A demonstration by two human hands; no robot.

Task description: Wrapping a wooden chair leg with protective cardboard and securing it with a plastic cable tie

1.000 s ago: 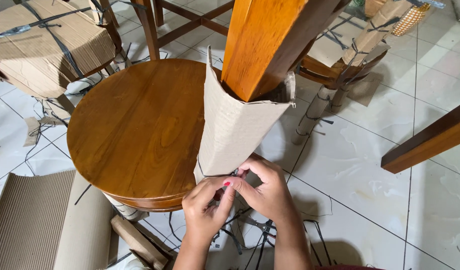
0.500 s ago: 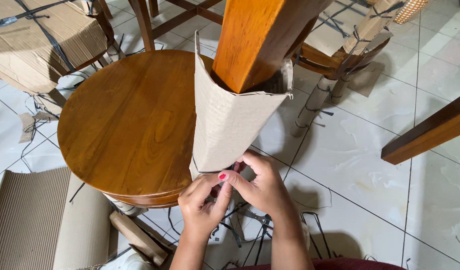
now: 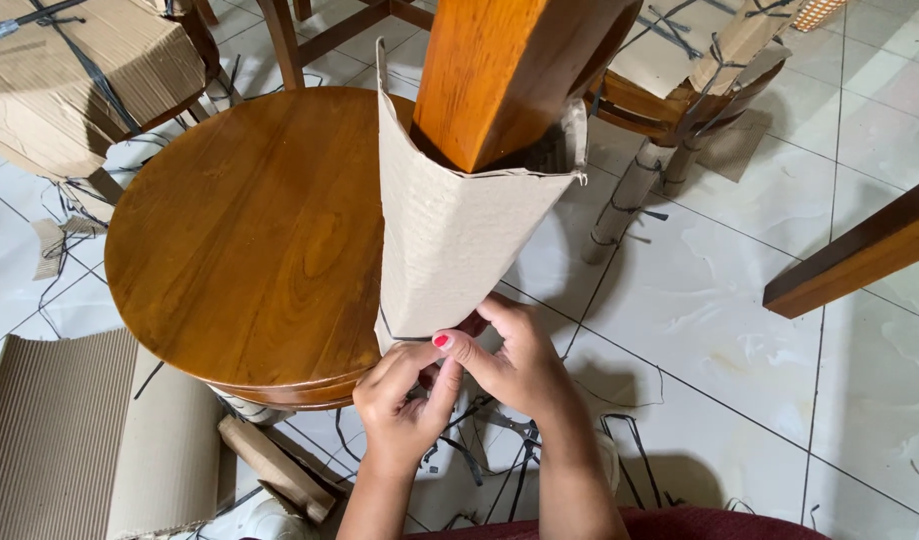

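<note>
**Both hands pinch the wrap's lower edge**

Centre frame, ribbed cardboard wrap point(image 3: 459, 235) sleeves a square wooden leg point(image 3: 499, 70). Left hand point(image 3: 404, 410) and right hand point(image 3: 519, 365) meet at its bottom edge, fingers pressed together, pinching the wrap and a thin black strap point(image 3: 399, 335). Left of it, a round glossy tabletop point(image 3: 249, 230). Corrugated sheet point(image 3: 69, 440) lower left; wrapped chair point(image 3: 699, 70) upper right; pale tiles point(image 3: 779, 400) below.

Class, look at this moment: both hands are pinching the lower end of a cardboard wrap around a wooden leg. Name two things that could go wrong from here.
1. The cardboard wrap gapes wide around the wooden leg at its far end, so it might slip or spring open if the left hand and right hand loosen.
2. Black straps lie tangled on the tiled floor beneath the hands; they could snag or trip someone.
</note>
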